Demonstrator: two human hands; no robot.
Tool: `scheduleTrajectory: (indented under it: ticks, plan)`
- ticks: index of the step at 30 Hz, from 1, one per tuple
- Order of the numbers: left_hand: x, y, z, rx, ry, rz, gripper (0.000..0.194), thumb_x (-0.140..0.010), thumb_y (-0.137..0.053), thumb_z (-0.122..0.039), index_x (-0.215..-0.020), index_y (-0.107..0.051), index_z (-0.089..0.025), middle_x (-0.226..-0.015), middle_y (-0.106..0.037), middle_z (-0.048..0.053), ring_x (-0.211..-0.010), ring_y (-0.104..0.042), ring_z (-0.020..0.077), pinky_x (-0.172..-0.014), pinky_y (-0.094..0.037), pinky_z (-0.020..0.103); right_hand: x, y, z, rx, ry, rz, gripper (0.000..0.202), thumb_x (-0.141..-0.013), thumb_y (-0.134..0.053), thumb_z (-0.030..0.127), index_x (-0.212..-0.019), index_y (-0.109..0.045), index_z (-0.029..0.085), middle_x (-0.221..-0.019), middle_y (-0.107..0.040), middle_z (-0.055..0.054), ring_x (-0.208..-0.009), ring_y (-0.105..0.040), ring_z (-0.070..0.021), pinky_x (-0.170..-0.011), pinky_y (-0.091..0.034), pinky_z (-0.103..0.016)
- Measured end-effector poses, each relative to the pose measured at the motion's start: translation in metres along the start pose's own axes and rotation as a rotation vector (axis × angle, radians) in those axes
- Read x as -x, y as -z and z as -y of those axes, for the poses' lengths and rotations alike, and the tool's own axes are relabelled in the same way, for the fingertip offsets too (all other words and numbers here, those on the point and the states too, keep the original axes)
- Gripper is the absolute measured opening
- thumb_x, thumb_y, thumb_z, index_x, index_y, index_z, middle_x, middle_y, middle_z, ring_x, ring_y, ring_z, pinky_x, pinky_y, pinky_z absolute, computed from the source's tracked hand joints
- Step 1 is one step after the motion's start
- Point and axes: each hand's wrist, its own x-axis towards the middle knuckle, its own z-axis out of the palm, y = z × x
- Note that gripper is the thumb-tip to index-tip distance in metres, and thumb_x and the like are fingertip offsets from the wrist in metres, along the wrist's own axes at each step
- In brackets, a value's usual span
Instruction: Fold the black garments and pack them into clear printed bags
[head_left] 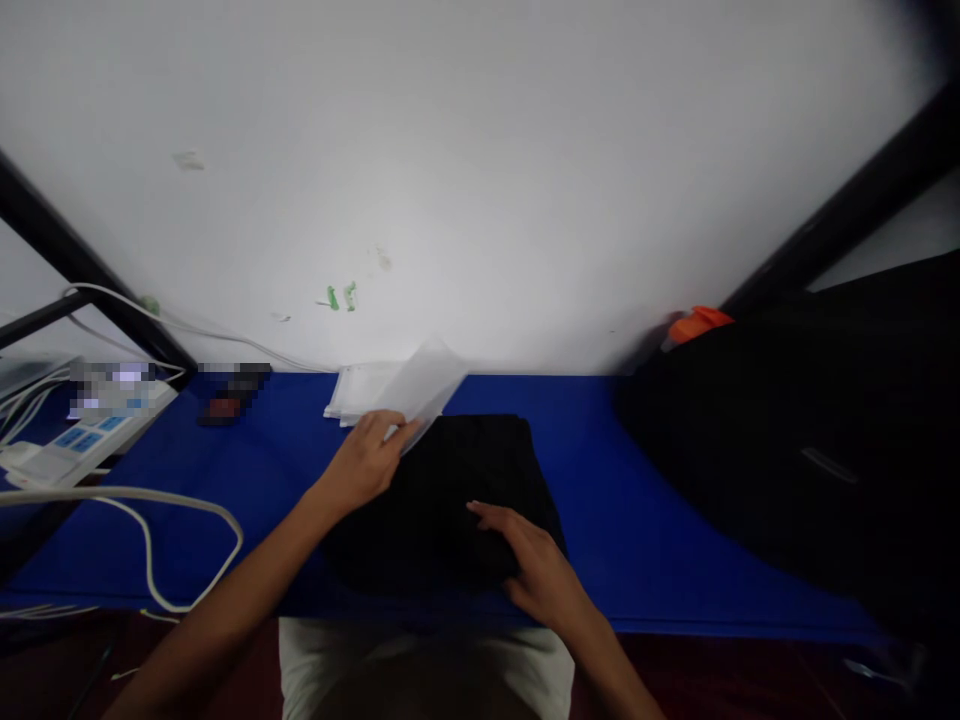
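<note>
A translucent plastic bag [433, 383] is pinched at its near corner by my left hand [367, 455], which is closed on it. The bag tilts up over a small stack of similar white bags [352, 393] near the wall. In front of me a folded black cloth [465, 470], perhaps a garment, lies on the blue table surface [592, 480]. On its right part rests my right hand [536, 560], fingers apart and holding nothing.
To the left are a white power strip [82, 440] with cables, a looping white cable [150, 540] and a dark blurred object [232, 393]. A large black fabric heap [765, 440] covers the right side, with something orange [699, 325] behind it. A white wall [525, 200] stands behind.
</note>
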Motion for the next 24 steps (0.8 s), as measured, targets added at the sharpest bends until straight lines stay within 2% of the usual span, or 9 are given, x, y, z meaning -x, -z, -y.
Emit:
scheduleTrajectory:
  ticks: [2,4,7,10,14,19,24]
  plan:
    - [0.002,-0.002,-0.020,0.011,-0.088,0.049,0.059,-0.085,-0.040,0.002,-0.139,-0.048,-0.020,-0.113,-0.057,0.012,-0.105,-0.054,0.0250,-0.096,-0.046,0.044,-0.002,0.003,0.005,-0.010,0.168,-0.099,0.056,-0.064,-0.045,0.000,-0.116,-0.047,0.021,-0.134,-0.059,-0.014,-0.128,-0.053,-0.0265,-0.096,-0.053,-0.045]
    - [0.005,-0.004,-0.035,0.055,-0.187,0.076,0.050,-0.087,-0.043,0.000,-0.133,-0.053,-0.016,-0.112,-0.060,0.011,-0.106,-0.054,0.0248,-0.095,-0.047,0.043,-0.007,0.007,0.009,-0.015,0.325,-0.174,0.043,-0.076,-0.049,0.005,-0.116,-0.046,0.020,-0.136,-0.057,-0.016,-0.133,-0.048,-0.0286,-0.098,-0.051,-0.048]
    - [0.007,-0.008,-0.047,0.136,-0.250,0.109,0.031,-0.091,-0.049,-0.009,-0.118,-0.063,-0.013,-0.118,-0.062,0.013,-0.111,-0.053,0.0261,-0.095,-0.048,0.042,-0.015,0.013,0.011,0.024,0.428,-0.149,0.033,-0.085,-0.048,0.010,-0.116,-0.046,0.020,-0.135,-0.058,-0.017,-0.134,-0.046,-0.0271,-0.100,-0.050,-0.047]
    - [0.009,-0.011,-0.049,0.150,-0.214,0.226,0.036,-0.088,-0.053,-0.009,-0.122,-0.061,-0.014,-0.132,-0.059,0.013,-0.122,-0.051,0.0271,-0.098,-0.046,0.043,-0.018,0.014,0.004,0.072,0.380,-0.038,0.037,-0.081,-0.052,0.010,-0.116,-0.046,0.020,-0.134,-0.057,-0.019,-0.135,-0.046,-0.0262,-0.101,-0.049,-0.046]
    - [0.011,-0.011,-0.044,0.090,-0.148,0.337,0.049,-0.079,-0.055,-0.002,-0.126,-0.059,-0.013,-0.134,-0.060,0.012,-0.126,-0.051,0.0297,-0.099,-0.044,0.045,-0.014,0.010,-0.012,0.134,0.245,0.039,0.060,-0.069,-0.054,0.001,-0.126,-0.043,0.019,-0.143,-0.049,-0.021,-0.138,-0.042,-0.0268,-0.105,-0.046,-0.047]
    - [0.014,-0.010,-0.038,0.067,-0.130,0.304,0.048,-0.076,-0.051,0.004,-0.119,-0.063,-0.013,-0.130,-0.063,0.011,-0.122,-0.054,0.0278,-0.100,-0.045,0.044,-0.014,0.006,-0.023,0.261,0.127,0.126,0.092,-0.053,-0.045,-0.005,-0.142,-0.035,0.016,-0.147,-0.045,-0.019,-0.138,-0.041,-0.0260,-0.108,-0.043,-0.046]
    - [0.015,-0.010,-0.035,0.081,-0.086,0.226,0.058,-0.073,-0.048,0.007,-0.126,-0.059,-0.014,-0.130,-0.063,0.010,-0.118,-0.056,0.0262,-0.097,-0.048,0.044,-0.018,0.008,-0.021,0.374,0.134,0.123,0.091,-0.047,-0.041,-0.004,-0.137,-0.043,0.011,-0.143,-0.049,-0.021,-0.134,-0.046,-0.0281,-0.107,-0.045,-0.049]
